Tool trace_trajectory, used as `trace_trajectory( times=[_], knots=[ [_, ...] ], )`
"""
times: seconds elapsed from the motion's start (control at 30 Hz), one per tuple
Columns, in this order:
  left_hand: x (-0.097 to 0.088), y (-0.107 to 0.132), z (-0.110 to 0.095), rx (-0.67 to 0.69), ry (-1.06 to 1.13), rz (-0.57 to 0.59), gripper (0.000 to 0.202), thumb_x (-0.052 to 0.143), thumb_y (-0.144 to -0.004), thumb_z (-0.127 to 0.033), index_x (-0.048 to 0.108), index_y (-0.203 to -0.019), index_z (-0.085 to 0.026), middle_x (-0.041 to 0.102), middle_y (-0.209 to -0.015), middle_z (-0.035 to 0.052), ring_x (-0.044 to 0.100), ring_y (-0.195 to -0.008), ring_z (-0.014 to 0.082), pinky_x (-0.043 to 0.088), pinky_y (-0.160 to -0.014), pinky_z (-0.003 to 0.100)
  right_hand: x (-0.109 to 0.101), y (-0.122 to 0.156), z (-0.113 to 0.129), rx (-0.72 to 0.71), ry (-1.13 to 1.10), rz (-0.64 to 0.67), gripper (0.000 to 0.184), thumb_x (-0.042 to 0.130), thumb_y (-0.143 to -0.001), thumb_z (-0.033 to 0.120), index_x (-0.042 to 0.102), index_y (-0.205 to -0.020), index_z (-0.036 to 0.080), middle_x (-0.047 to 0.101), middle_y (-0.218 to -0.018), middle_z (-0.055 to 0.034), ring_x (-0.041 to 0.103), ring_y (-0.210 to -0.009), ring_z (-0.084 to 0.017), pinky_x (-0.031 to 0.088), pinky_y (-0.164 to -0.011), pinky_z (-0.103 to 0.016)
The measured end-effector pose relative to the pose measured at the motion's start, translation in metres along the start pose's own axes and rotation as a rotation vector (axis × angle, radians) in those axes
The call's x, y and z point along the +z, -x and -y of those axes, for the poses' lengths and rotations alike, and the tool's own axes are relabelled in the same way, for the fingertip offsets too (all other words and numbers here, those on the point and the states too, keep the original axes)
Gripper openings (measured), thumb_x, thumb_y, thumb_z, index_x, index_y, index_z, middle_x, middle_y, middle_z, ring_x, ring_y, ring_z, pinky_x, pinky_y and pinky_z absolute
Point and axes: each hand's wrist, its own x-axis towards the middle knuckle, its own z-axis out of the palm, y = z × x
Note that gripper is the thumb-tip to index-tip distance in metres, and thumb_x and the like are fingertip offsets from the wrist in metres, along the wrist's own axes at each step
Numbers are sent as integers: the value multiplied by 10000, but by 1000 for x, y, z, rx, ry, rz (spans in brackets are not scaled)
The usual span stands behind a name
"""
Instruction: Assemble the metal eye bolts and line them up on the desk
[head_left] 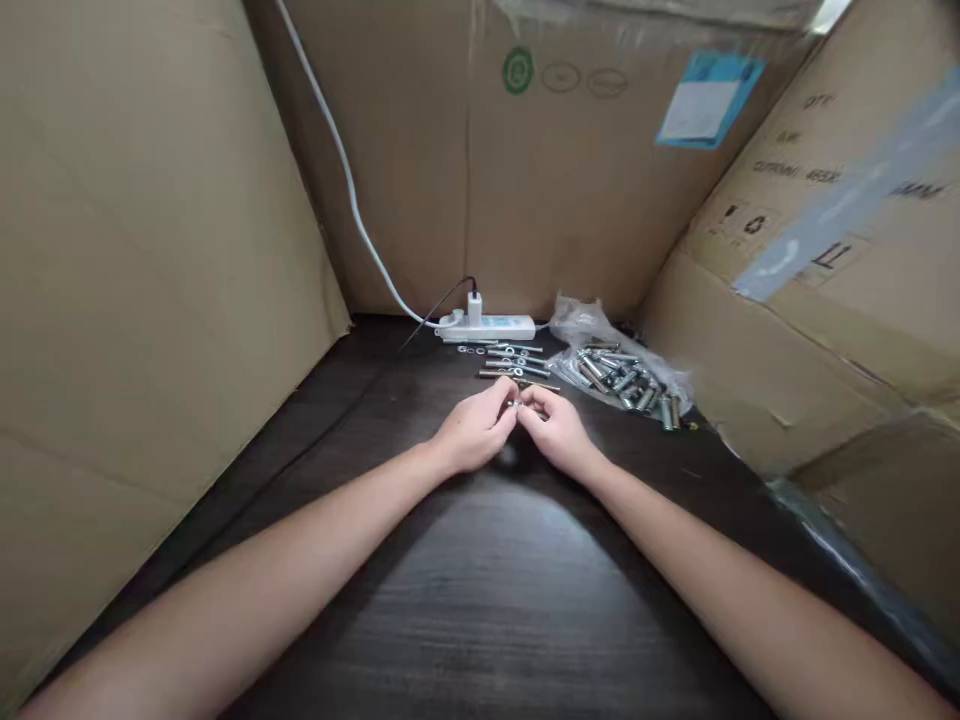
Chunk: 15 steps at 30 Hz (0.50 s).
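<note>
In the head view, the person's left hand (pixel 480 428) and right hand (pixel 561 428) meet fingertip to fingertip above a dark, wood-grained tabletop (pixel 480 620). The grip of each hand is closed, thumb and forefinger pinched on one small, shiny, silver-coloured metal piece (pixel 516 403) that sits between them. Neither hand is clearly nearer to it; it lies right at the fingertips, mostly covered, and is too small for its shape or long axis to be told.

Just beyond the fingertips lies a thin, brass-coloured metal rod (pixel 544 386), its long axis running left to right with the right end slightly closer to the person. Most of its visible length is on the right hand's side, so that hand is nearer. Behind it, slender silver-coloured metal bolts (pixel 534 370) lie roughly parallel in rows, with small, round, silver-coloured washers (pixel 518 371) among them.

Farther right, beyond the right hand and apart from it, a crumpled clear plastic bag (pixel 574 315) lies with a jumbled heap of silver and brass-coloured metal fasteners (pixel 621 380). Behind the rows stands a long white plastic power strip (pixel 510 326), near the brown cardboard wall (pixel 405 150).
</note>
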Motion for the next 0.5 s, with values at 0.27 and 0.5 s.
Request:
trace_trajectory(
  times=[0.27, 0.5],
  knots=[
    [0, 1, 1, 19, 6, -13, 143, 340, -926, -304, 447, -926, -209, 563, -826, -6, 530, -735, 144, 391, -691, 253, 1, 0, 0, -19, -16, 11, 140, 510, -762, 305, 524, -720, 173, 465, -619, 32, 404, -571, -109, 343, -560, -234],
    [2, -1, 4, 23, -68, -23, 252, 305, -951, -336, 463, -818, -192, 540, -724, -12, 499, -659, 128, 347, -619, 234, 1, 1, 3, -18, -13, 9, 138, 507, -750, 301, 527, -709, 170, 457, -605, 34, 395, -565, -107, 341, -555, -233]
  ],
)
